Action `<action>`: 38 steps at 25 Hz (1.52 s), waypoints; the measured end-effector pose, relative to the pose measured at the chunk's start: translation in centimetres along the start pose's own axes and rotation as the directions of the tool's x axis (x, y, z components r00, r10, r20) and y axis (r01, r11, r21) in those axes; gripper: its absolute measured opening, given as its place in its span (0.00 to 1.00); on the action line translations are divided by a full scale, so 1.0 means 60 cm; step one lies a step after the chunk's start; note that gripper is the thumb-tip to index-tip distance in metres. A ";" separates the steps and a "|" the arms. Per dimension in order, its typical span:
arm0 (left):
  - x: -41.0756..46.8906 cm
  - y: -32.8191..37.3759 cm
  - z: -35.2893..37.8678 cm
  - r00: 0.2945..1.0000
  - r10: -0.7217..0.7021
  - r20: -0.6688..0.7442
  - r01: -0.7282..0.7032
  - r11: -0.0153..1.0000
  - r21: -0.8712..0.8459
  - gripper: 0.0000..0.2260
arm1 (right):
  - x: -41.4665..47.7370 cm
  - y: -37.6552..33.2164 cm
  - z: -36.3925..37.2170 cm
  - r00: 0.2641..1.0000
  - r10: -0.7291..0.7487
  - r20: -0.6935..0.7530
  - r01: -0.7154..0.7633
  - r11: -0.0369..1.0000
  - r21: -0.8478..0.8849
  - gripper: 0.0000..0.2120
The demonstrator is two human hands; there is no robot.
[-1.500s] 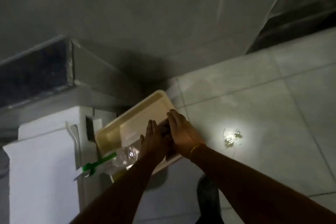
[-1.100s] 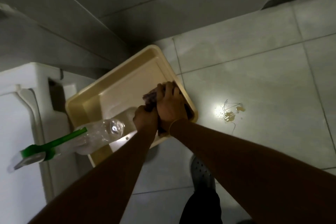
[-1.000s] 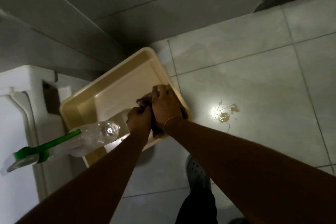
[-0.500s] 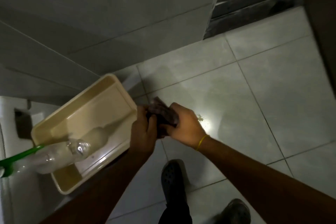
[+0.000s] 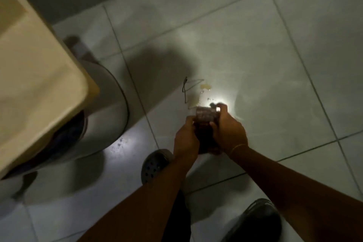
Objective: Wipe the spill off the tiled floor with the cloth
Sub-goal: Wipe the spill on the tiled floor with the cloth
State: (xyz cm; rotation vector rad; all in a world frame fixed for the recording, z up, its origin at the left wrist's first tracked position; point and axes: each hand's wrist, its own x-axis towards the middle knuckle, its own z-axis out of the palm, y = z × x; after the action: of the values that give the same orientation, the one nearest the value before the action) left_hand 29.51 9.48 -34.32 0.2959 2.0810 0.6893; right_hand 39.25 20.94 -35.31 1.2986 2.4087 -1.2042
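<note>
Both my hands hold a dark, bunched cloth [image 5: 206, 122] in front of me, above the floor. My left hand [image 5: 185, 137] grips its left side and my right hand [image 5: 228, 129] grips its right side and top. The spill [image 5: 198, 94] is a small yellowish wet patch with droplets and a thin dark outline on the pale tiled floor [image 5: 255, 55], just beyond the cloth. A bright light spot falls on the tiles beside the spill.
A cream plastic tray [image 5: 39, 76] fills the left side, sitting on a white rounded stand [image 5: 110, 104]. My two dark shoes, the left shoe [image 5: 155, 163] and the right shoe [image 5: 255, 220], stand on the tiles below my hands. A grey wall runs along the top left.
My hands have lifted the cloth out of the tray and carried it right, over the floor by the spill. The view has tilted down, and the bottle is out of sight.
</note>
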 end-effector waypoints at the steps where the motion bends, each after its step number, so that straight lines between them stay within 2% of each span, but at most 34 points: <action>1: 0.019 -0.021 0.002 0.996 0.077 -0.045 -0.074 0.994 0.077 0.11 | 0.006 0.012 0.025 0.992 -0.025 -0.124 0.007 0.989 -0.145 0.27; 2: 0.038 -0.043 -0.002 0.979 0.178 -0.101 -0.158 0.970 0.184 0.15 | 0.010 0.020 0.049 0.973 -0.091 -0.212 0.016 0.943 -0.332 0.31; 3: 0.055 -0.065 -0.009 0.951 0.270 -0.147 -0.215 0.926 0.310 0.19 | 0.010 0.026 0.069 0.958 -0.174 -0.227 0.054 0.889 -0.455 0.34; 5: 0.086 -0.104 -0.026 0.938 0.310 -0.156 -0.190 0.834 0.518 0.28 | 0.002 0.039 0.108 0.942 -0.315 -0.119 0.222 0.847 -0.484 0.38; 7: 0.103 -0.139 -0.030 0.964 0.252 -0.090 -0.146 0.777 0.613 0.34 | -0.004 0.061 0.137 0.922 -0.386 -0.023 0.333 0.823 -0.460 0.40; 9: 0.109 -0.162 -0.021 0.960 0.273 -0.061 -0.168 0.737 0.654 0.37 | 0.026 0.075 0.137 0.909 -0.417 0.024 0.377 0.794 -0.477 0.40; 15: 0.115 -0.166 -0.019 0.949 0.299 -0.104 -0.166 0.750 0.640 0.37 | 0.231 0.010 0.075 0.937 -0.345 -0.056 0.260 0.796 -0.546 0.44; 17: 0.112 -0.164 -0.025 0.948 0.307 -0.083 -0.189 0.752 0.632 0.37 | 0.209 0.020 0.082 0.934 -0.354 -0.042 0.275 0.791 -0.546 0.43; 23: 0.113 -0.169 -0.030 0.951 0.301 -0.067 -0.226 0.829 0.511 0.46 | -0.008 0.096 0.154 0.919 -0.390 0.058 0.358 0.761 -0.541 0.40; 25: 0.111 -0.168 -0.031 0.951 0.300 -0.075 -0.233 0.855 0.463 0.47 | 0.011 0.078 0.166 0.915 -0.401 0.046 0.361 0.764 -0.535 0.40; 27: 0.107 -0.164 -0.031 0.939 0.330 -0.103 -0.263 0.876 0.404 0.44 | 0.071 0.030 0.169 0.911 -0.413 0.006 0.352 0.769 -0.533 0.40; 31: 0.108 -0.159 -0.029 0.935 0.324 -0.144 -0.243 0.883 0.402 0.43 | 0.139 -0.031 0.176 0.941 -0.336 -0.039 0.270 0.816 -0.512 0.40; 34: 0.110 -0.164 -0.032 0.937 0.323 -0.135 -0.253 0.892 0.375 0.46 | 0.056 0.029 0.179 0.936 -0.351 -0.008 0.297 0.805 -0.513 0.38; 38: 0.112 -0.172 -0.027 0.940 0.322 -0.112 -0.244 0.865 0.439 0.50 | -0.035 0.128 0.131 0.941 -0.335 0.038 0.297 0.773 -0.561 0.40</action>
State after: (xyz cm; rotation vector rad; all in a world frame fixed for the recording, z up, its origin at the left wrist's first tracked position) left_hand 24.87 3.51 -44.20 0.8271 2.3808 0.4387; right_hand 44.54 16.35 -43.98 0.7763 2.7962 -0.4180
